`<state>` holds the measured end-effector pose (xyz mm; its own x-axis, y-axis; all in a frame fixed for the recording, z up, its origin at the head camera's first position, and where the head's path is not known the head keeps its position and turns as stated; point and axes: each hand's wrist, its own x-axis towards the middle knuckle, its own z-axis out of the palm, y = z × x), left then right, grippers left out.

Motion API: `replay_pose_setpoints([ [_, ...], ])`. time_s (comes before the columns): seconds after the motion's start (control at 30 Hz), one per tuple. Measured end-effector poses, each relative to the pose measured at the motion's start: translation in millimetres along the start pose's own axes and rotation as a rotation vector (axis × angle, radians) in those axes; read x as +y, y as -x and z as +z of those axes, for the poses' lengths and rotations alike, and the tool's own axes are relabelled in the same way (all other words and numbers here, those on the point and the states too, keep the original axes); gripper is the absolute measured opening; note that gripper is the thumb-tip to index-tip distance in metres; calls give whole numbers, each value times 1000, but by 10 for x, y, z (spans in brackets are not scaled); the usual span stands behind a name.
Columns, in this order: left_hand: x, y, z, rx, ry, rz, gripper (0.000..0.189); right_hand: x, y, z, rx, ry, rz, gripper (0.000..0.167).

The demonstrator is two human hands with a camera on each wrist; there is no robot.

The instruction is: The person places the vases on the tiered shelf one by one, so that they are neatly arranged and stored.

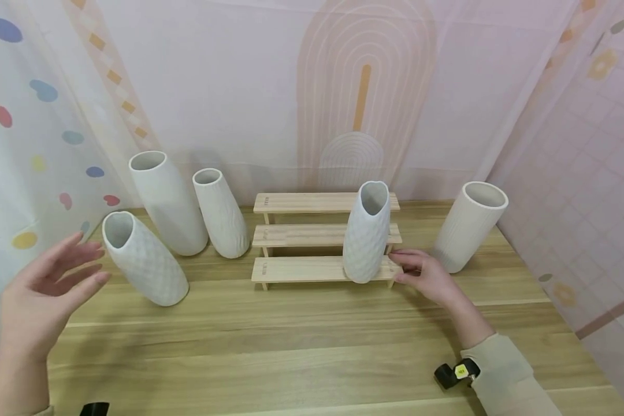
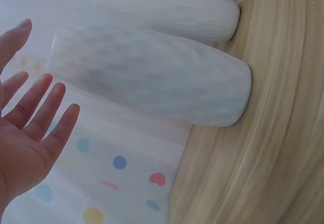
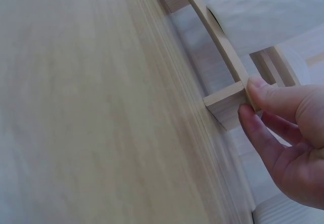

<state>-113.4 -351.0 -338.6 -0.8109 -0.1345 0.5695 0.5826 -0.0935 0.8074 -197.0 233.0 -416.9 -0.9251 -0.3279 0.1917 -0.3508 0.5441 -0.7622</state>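
My right hand (image 1: 423, 277) is at the right end of a three-step wooden display stand (image 1: 296, 270). In the right wrist view, thumb and fingers pinch the end of its lowest step (image 3: 230, 57). On that step, near the right end, stands a white dimpled vase (image 1: 365, 248) with a notched rim. Over at the left, my left hand (image 1: 44, 303) is raised with spread, relaxed fingers, holding nothing. Beside it a similar white dimpled vase (image 1: 148, 268) stands on the table; the left wrist view shows a gap between the fingers and this vase (image 2: 162, 77).
Behind the left dimpled vase stand a tall smooth-looking white vase (image 1: 174, 211) and a slimmer wavy-textured one (image 1: 223, 222). A ribbed white vase (image 1: 465, 231) stands just beyond my right hand. Patterned cloth (image 1: 229, 86) hangs behind and beside the wooden table (image 1: 270, 346).
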Motion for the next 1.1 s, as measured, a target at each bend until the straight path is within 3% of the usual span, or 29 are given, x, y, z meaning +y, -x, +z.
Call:
replay_pose_setpoints([
  [0.17, -56, -87, -16, -31, -48, -59, 76, -5, -4, 4, -7, -10, 9, 44],
  [0.53, -315, -297, -82, -211, -128, -141, 86, -2, -2, 13, -3, -14, 13, 43],
  [0.7, -381, -289, -75, -183, -100, -155, 84, -6, 2, 14, -5, -26, 15, 43],
  [0.9, -388, -288, -35, -127, -114, -125, 81, 0, -1, 9, 0, -20, 21, 43],
  [1.1, -399, -277, 23, -127, -80, -105, 79, -8, 1, 6, -3, -27, 15, 43],
])
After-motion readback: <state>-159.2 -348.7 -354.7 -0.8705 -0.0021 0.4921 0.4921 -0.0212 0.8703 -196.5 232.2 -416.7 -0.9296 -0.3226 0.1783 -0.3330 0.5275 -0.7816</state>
